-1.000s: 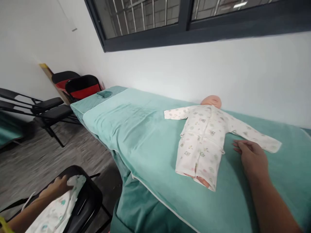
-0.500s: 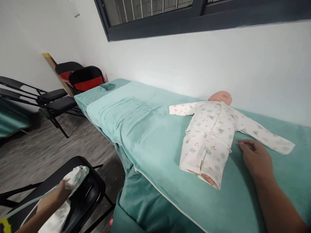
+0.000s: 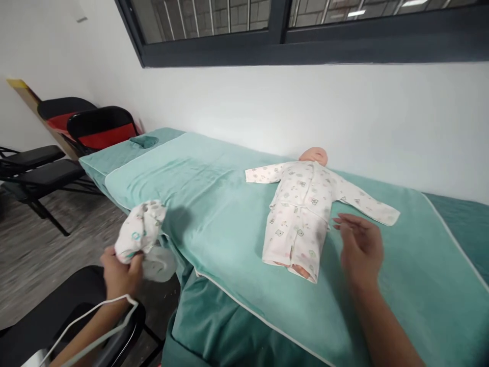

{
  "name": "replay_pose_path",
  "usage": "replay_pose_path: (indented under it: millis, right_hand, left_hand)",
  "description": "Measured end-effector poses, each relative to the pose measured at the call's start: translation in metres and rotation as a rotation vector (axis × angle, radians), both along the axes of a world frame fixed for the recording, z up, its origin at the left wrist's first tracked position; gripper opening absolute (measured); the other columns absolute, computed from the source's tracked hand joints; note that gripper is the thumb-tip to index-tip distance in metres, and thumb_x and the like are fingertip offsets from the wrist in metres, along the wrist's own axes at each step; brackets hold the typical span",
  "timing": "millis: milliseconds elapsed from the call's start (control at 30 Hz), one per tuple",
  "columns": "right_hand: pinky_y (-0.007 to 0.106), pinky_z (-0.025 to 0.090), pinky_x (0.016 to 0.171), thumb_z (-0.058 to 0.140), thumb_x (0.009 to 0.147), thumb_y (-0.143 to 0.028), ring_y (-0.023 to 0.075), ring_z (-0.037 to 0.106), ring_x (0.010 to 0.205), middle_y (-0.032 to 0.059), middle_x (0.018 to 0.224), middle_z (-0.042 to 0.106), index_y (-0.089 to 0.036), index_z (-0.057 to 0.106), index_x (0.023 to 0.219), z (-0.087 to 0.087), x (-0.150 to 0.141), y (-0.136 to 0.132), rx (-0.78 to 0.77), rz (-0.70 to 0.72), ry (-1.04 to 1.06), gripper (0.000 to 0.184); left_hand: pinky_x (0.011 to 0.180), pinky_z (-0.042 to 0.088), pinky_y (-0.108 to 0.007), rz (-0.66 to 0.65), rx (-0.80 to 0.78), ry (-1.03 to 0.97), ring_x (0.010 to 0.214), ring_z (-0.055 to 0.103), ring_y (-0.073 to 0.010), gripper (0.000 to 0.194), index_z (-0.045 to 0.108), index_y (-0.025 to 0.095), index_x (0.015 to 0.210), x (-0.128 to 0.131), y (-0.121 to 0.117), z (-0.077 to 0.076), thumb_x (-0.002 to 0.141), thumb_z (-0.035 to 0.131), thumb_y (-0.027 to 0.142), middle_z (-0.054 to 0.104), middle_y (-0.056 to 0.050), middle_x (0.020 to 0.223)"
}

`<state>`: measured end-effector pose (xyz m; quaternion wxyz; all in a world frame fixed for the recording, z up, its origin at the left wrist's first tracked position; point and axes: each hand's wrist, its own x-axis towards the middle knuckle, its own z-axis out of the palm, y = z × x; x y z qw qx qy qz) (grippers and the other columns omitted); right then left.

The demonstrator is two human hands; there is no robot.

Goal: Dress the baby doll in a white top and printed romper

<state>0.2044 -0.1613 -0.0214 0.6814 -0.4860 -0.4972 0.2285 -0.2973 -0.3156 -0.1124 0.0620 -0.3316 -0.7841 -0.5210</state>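
Note:
My left hand (image 3: 123, 272) grips a bundled white printed cloth (image 3: 142, 229) with green and pink marks, held up beside the bed's near edge. A translucent, pale piece (image 3: 158, 264) hangs below the bundle; its kind is unclear. A baby doll (image 3: 314, 154) lies on its back, wearing a white patterned long-sleeved baby outfit (image 3: 300, 204) whose sleeves spread to both sides. Just right of the doll's lower body, my right hand (image 3: 361, 250) hovers with bent fingers apart and nothing visible in them.
The doll rests on a bed with a pale green cover (image 3: 221, 214) against a white wall. A black chair (image 3: 57, 306) stands at the lower left. Folding chairs (image 3: 103, 127) are at the far left. A white cable (image 3: 95, 308) crosses my left forearm.
My left hand has lifted the white printed cloth off the black chair and brought it rightward to the bed's edge. The view has turned right; my right hand stays beside the doll.

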Motion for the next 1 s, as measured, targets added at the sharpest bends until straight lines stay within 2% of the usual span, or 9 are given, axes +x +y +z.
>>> replay_pose_path:
  millis: [100, 167, 233, 300, 400, 500, 633, 833, 1000]
  right_hand:
    - [0.043, 0.054, 0.095, 0.072, 0.087, -0.034, 0.0225, 0.066, 0.111, 0.0061, 0.128, 0.066, -0.029, 0.063, 0.117, 0.024, -0.038, -0.031, -0.041, 0.285, 0.038, 0.032]
    - [0.046, 0.049, 0.106, 0.07, 0.09, -0.035, 0.0238, 0.058, 0.129, 0.0039, 0.145, 0.056, -0.037, 0.056, 0.133, 0.037, -0.062, -0.041, -0.149, 0.558, 0.08, 0.045]
    - [0.049, 0.043, 0.113, 0.07, 0.09, -0.039, 0.0247, 0.047, 0.142, 0.0012, 0.159, 0.042, -0.044, 0.043, 0.146, 0.044, -0.081, -0.039, -0.235, 0.745, 0.119, 0.063]
    - [0.051, 0.038, 0.118, 0.073, 0.088, -0.043, 0.0255, 0.041, 0.147, 0.0009, 0.163, 0.035, -0.044, 0.035, 0.153, 0.046, -0.091, -0.032, -0.286, 0.817, 0.172, 0.075]
    - [0.047, 0.04, 0.117, 0.072, 0.086, -0.048, 0.0243, 0.047, 0.143, 0.0008, 0.156, 0.047, -0.041, 0.036, 0.153, 0.047, -0.093, -0.024, -0.324, 0.772, 0.337, 0.076]
    - [0.042, 0.052, 0.107, 0.069, 0.088, -0.049, 0.0231, 0.06, 0.129, -0.0017, 0.144, 0.06, -0.044, 0.038, 0.151, 0.048, -0.087, -0.025, -0.363, 0.665, 0.512, 0.071]
    - [0.038, 0.056, 0.099, 0.074, 0.084, -0.04, 0.0226, 0.066, 0.119, -0.0022, 0.136, 0.065, -0.042, 0.042, 0.149, 0.049, -0.082, -0.033, -0.374, 0.575, 0.568, 0.072]
    - [0.036, 0.059, 0.09, 0.077, 0.081, -0.039, 0.0236, 0.068, 0.111, 0.0014, 0.126, 0.07, -0.033, 0.054, 0.135, 0.05, -0.084, -0.032, -0.369, 0.519, 0.561, 0.058]
    - [0.036, 0.06, 0.08, 0.075, 0.082, -0.042, 0.0235, 0.071, 0.101, 0.002, 0.118, 0.072, -0.03, 0.057, 0.125, 0.053, -0.082, -0.032, -0.309, 0.471, 0.522, 0.048]
  left_hand:
    - [0.094, 0.045, -0.044, -0.191, 0.178, -0.023, 0.091, 0.052, -0.0215, 0.043, 0.049, 0.02, 0.103, 0.077, 0.054, 0.021, 0.066, 0.069, 0.027, 0.05, -0.002, 0.099]
    - [0.096, 0.045, -0.041, -0.315, 0.257, -0.044, 0.097, 0.053, -0.0217, 0.044, 0.05, 0.02, 0.109, 0.131, 0.084, 0.045, 0.07, 0.069, 0.026, 0.052, -0.004, 0.105]
    - [0.096, 0.046, -0.039, -0.484, 0.305, -0.129, 0.101, 0.056, -0.0217, 0.041, 0.052, 0.02, 0.112, 0.18, 0.107, 0.076, 0.075, 0.067, 0.025, 0.055, -0.005, 0.109]
    - [0.095, 0.047, -0.036, -0.726, 0.314, -0.275, 0.103, 0.058, -0.021, 0.041, 0.052, 0.02, 0.119, 0.222, 0.121, 0.106, 0.081, 0.064, 0.028, 0.059, -0.006, 0.113]
    - [0.093, 0.049, -0.033, -1.129, 0.17, -0.532, 0.102, 0.061, -0.0202, 0.035, 0.057, 0.021, 0.117, 0.268, 0.127, 0.134, 0.085, 0.063, 0.031, 0.065, -0.004, 0.113]
    - [0.093, 0.049, -0.032, -1.289, 0.066, -0.749, 0.105, 0.062, -0.02, 0.038, 0.058, 0.024, 0.123, 0.297, 0.12, 0.137, 0.085, 0.062, 0.03, 0.067, -0.003, 0.117]
    - [0.097, 0.046, -0.031, -1.299, 0.028, -0.871, 0.115, 0.059, -0.0203, 0.043, 0.056, 0.025, 0.13, 0.311, 0.109, 0.125, 0.088, 0.061, 0.028, 0.066, -0.003, 0.125]
    - [0.097, 0.047, -0.031, -1.266, 0.015, -0.888, 0.114, 0.06, -0.02, 0.041, 0.054, 0.025, 0.13, 0.311, 0.104, 0.122, 0.089, 0.06, 0.029, 0.066, -0.003, 0.126]
    - [0.097, 0.046, -0.033, -1.188, 0.051, -0.748, 0.109, 0.059, -0.0206, 0.033, 0.058, 0.024, 0.12, 0.313, 0.098, 0.115, 0.091, 0.062, 0.038, 0.062, -0.005, 0.118]
